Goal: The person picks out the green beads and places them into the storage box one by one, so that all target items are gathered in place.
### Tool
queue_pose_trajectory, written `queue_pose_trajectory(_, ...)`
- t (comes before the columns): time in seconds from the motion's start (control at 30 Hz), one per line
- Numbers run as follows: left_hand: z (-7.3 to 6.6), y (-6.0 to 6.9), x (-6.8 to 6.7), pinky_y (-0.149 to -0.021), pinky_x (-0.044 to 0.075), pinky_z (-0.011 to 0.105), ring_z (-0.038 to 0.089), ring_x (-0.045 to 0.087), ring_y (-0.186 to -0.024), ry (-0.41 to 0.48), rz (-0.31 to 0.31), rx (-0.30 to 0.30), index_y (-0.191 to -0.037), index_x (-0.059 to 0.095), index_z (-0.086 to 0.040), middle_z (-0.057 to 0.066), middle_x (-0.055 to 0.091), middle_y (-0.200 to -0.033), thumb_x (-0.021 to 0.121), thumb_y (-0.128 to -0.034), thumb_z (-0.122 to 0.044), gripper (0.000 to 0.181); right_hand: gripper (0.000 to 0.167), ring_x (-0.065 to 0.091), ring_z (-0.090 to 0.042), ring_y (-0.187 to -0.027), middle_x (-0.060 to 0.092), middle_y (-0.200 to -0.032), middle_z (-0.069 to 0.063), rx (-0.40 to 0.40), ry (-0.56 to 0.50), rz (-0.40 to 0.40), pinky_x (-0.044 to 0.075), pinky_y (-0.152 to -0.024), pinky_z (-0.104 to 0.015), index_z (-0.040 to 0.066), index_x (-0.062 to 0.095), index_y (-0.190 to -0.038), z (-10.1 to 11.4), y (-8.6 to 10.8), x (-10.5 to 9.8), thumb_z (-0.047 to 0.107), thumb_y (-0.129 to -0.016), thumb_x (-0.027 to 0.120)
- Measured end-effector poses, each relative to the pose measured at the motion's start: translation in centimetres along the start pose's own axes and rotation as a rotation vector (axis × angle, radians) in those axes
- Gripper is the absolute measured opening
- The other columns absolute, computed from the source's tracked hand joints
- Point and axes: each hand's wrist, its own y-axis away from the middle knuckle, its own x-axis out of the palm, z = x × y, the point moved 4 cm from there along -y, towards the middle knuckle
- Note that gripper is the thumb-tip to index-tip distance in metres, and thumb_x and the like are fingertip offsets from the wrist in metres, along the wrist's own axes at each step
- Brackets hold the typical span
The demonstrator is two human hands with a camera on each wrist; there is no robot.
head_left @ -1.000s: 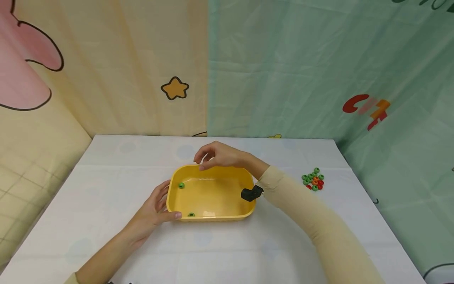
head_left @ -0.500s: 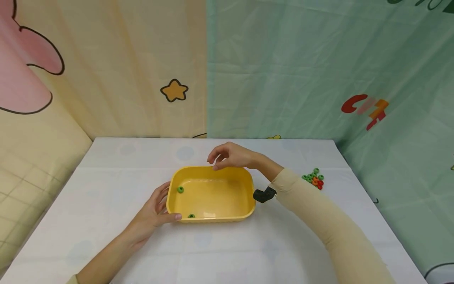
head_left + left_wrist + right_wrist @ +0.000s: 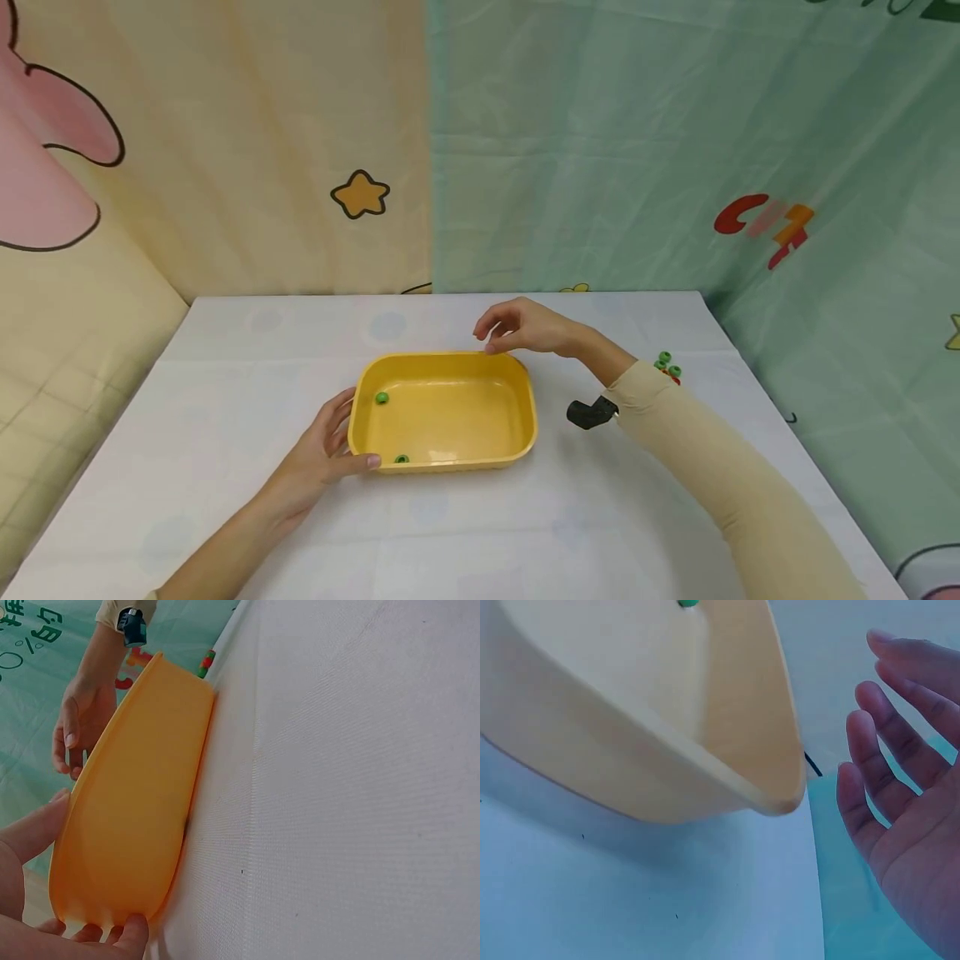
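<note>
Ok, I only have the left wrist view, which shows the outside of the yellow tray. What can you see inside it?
Observer: In the head view, two green beads are visible inside the yellow tray.
Operator: The right hand overlaps the tray from here. Is it touching?
Observer: No, the right wrist view shows a gap between its fingers and the tray.
Operator: And are the red and green beads resting against the tray's far end?
Observer: No, the head view shows them apart from it, off to its right on the white tabletop.
</note>
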Motion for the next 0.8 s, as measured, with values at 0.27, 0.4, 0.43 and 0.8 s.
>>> queue_pose_trajectory(0.27,0.2,0.1,-0.1,-0.120,0.026,0.039,0.032,0.015,-0.155,0.001,-0.005,-0.003,-0.167,0.008,-0.017,0.011,0.012,-0.171,0.083,-0.0861,-0.001,0.111,0.024,0.064,-0.029,-0.105,0.068,-0.118,-0.008,0.043,0.015,-0.056,0.058,-0.093,-0.039,0.008,0.072,-0.120,-1.1,2.1,-1.7,0.011,-0.095,0.075)
queue_pose_trajectory(0.4,0.2,0.1,-0.1,-0.120,0.026,0.039,0.033,0.016,-0.155,-0.004,-0.003,0.004,-0.166,0.009,-0.017,0.011,0.014,-0.171,0.083,-0.0858,-0.001,0.111,0.025,0.064,-0.029,-0.106,0.068,-0.120,-0.010,0.054,0.012,-0.070,0.057,-0.094,-0.039,0.007,0.072,-0.120,-1.8,3.0,-2.4,0.011,-0.096,0.075)
queue_pose_trajectory(0.43,0.2,0.1,-0.1,-0.120,0.026,0.041,0.033,0.015,-0.155,-0.003,-0.001,0.008,-0.167,0.009,-0.017,0.012,0.014,-0.171,0.083,-0.0859,-0.001,0.111,0.025,0.064,-0.029,-0.107,0.067,-0.120,-0.011,0.055,0.013,-0.072,0.057,-0.095,-0.040,0.007,0.072,-0.121,-1.9,3.2,-2.5,0.011,-0.096,0.075)
queue_pose_trajectory(0.8,0.2,-0.2,0.0,-0.114,0.033,0.023,0.032,0.016,-0.155,0.003,-0.005,0.005,-0.166,0.010,-0.016,0.010,0.015,-0.170,0.083,-0.0858,-0.001,0.109,0.025,0.062,-0.031,-0.108,0.065,-0.123,-0.013,0.091,0.015,-0.127,0.055,-0.096,-0.042,0.006,0.071,-0.121,-3.3,5.6,-4.5,0.011,-0.097,0.074)
